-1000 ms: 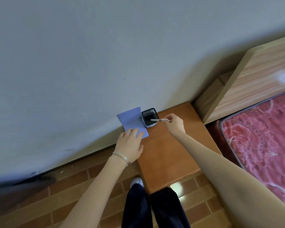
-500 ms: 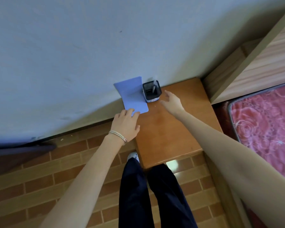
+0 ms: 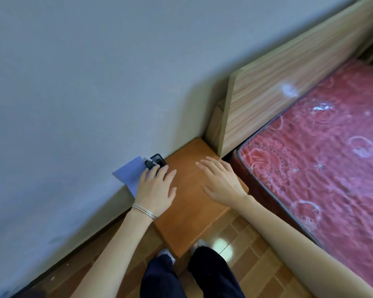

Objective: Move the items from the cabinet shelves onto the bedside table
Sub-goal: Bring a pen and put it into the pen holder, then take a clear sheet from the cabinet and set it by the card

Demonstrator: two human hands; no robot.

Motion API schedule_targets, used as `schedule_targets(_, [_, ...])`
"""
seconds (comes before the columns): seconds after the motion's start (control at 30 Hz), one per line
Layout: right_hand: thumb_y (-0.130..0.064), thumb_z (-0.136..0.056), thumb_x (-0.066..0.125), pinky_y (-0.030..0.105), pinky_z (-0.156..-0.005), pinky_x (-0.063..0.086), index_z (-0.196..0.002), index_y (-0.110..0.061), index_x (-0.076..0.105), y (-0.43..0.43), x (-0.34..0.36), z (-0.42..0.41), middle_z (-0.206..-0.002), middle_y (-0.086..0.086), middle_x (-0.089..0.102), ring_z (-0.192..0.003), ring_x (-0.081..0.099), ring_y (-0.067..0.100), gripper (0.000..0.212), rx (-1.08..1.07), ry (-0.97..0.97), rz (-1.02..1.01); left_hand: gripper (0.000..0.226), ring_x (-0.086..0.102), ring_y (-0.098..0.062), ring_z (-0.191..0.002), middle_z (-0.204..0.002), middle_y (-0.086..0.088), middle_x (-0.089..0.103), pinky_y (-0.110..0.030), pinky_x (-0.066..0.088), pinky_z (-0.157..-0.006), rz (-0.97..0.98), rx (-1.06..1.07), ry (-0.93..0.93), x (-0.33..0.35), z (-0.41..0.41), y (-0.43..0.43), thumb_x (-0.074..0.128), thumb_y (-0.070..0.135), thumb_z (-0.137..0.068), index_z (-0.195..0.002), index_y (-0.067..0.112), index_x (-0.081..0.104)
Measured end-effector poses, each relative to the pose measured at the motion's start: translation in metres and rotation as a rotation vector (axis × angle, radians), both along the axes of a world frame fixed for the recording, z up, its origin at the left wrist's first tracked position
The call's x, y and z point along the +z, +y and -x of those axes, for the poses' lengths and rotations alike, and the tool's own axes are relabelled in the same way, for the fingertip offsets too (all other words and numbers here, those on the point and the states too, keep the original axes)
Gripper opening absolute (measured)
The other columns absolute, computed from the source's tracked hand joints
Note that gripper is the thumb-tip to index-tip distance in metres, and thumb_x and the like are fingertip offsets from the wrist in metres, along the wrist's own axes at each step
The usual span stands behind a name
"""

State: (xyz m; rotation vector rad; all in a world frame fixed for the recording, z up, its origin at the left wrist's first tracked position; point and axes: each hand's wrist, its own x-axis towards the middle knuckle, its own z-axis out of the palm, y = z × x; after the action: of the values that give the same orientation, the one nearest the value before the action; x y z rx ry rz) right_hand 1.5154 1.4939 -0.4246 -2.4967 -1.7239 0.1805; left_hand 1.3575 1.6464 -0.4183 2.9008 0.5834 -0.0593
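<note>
1. Orange-brown wood formed the top of the low bedside table [image 3: 192, 203]. It stood against the grey wall [image 3: 95, 82], beside the light wooden headboard [image 3: 278, 87] and the red patterned mattress [image 3: 321, 168].
2. Three items occupied the table's far left corner:
   - a pale blue rectangular notebook [image 3: 127, 174] leaned against the wall;
   - a small black square pen holder [image 3: 157, 161] stood just beside it;
   - a white pen [image 3: 148, 159] stuck out of the holder.
3. The left hand [image 3: 156, 190], with thin silver bangles [image 3: 143, 211] at the wrist, lay released over the table's left edge. Its straight fingers [image 3: 151, 173] reached the near side of the holder and covered the notebook's near corner. They grasped nothing. Whether they pressed on either item could not be determined.
4. The right hand [image 3: 222, 181] hovered over the table's right half, near the right edge. Its fingers were spread and relaxed, and it held nothing.
5. Progress assessment: placement of these three items appeared complete, since all three were on the table and neither hand gripped one.
6. The cabinet was out of view, so the number of items left on its shelves could not be told. If any were left, both hands were free to fetch them.
</note>
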Motion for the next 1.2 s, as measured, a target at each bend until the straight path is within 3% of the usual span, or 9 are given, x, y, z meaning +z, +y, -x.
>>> schedule_targets(0.17, [-0.035,-0.072,0.072,0.049,-0.103,0.036,-0.133,-0.016,0.047,-0.062,0.029,0.019,-0.132,0.006,0.054,-0.128,0.045,0.024,0.069,-0.205,-0.137,-0.005,0.046,0.059,-0.031,-0.107,-0.113,-0.009,0.066,-0.049,0.049,-0.087,-0.031,-0.299,-0.077,0.03,-0.03,-0.029,0.051,0.037,-0.074,-0.113,0.016,0.066])
schedule_targets(0.37, [-0.037,-0.074,0.07,0.046,-0.104,0.035,-0.132,-0.018,0.048,-0.142,0.049,0.071,-0.132,0.005,0.054,-0.125,0.047,0.024,0.064,-0.567,-0.2,0.004,0.049,0.062,-0.028,-0.104,-0.112,-0.009,0.066,-0.046,0.05,-0.085,-0.107,-0.703,-0.138,0.054,-0.055,-0.078,0.074,0.035,-0.069,-0.113,0.017,0.065])
schedule_targets(0.57, [-0.039,-0.071,0.072,0.046,-0.101,0.039,-0.125,-0.018,0.055,-0.247,0.068,0.159,-0.127,0.004,0.059,-0.121,0.052,0.022,0.06,-1.021,-0.229,0.022,0.053,0.062,-0.027,-0.105,-0.112,-0.007,0.067,-0.046,0.05,-0.087,-0.097,-1.106,-0.223,0.081,-0.063,-0.186,0.078,0.035,-0.065,-0.113,0.018,0.066])
schedule_targets(0.7, [-0.038,-0.07,0.071,0.045,-0.098,0.041,-0.12,-0.018,0.058,-0.312,0.078,0.231,-0.122,0.005,0.061,-0.116,0.056,0.022,0.056,-1.275,-0.223,0.051,0.053,0.062,-0.028,-0.104,-0.11,-0.007,0.067,-0.047,0.049,-0.087,-0.067,-1.354,-0.297,0.096,-0.047,-0.262,0.08,0.032,-0.062,-0.111,0.016,0.067])
schedule_targets(0.9, [-0.047,-0.083,0.039,0.044,-0.1,0.04,-0.123,-0.022,0.055,-0.382,0.082,0.34,-0.123,0.001,0.061,-0.118,0.053,0.018,0.05,-1.601,-0.186,0.138,0.054,0.063,-0.026,-0.101,-0.108,-0.004,0.068,-0.046,0.052,-0.084,-0.001,-1.62,-0.345,0.1,-0.005,-0.365,0.082,0.033,-0.058,-0.109,0.019,0.068])
schedule_targets(1.2, [-0.046,-0.084,0.038,0.045,-0.1,0.041,-0.129,-0.024,0.05,-0.502,0.117,0.471,-0.128,0.001,0.058,-0.12,0.052,0.018,0.051,-1.881,-0.248,0.163,0.057,0.063,-0.023,-0.099,-0.108,0.0,0.067,-0.044,0.051,-0.083,0.129,-1.905,-0.408,0.113,0.102,-0.548,0.079,0.035,-0.057,-0.11,0.023,0.066])
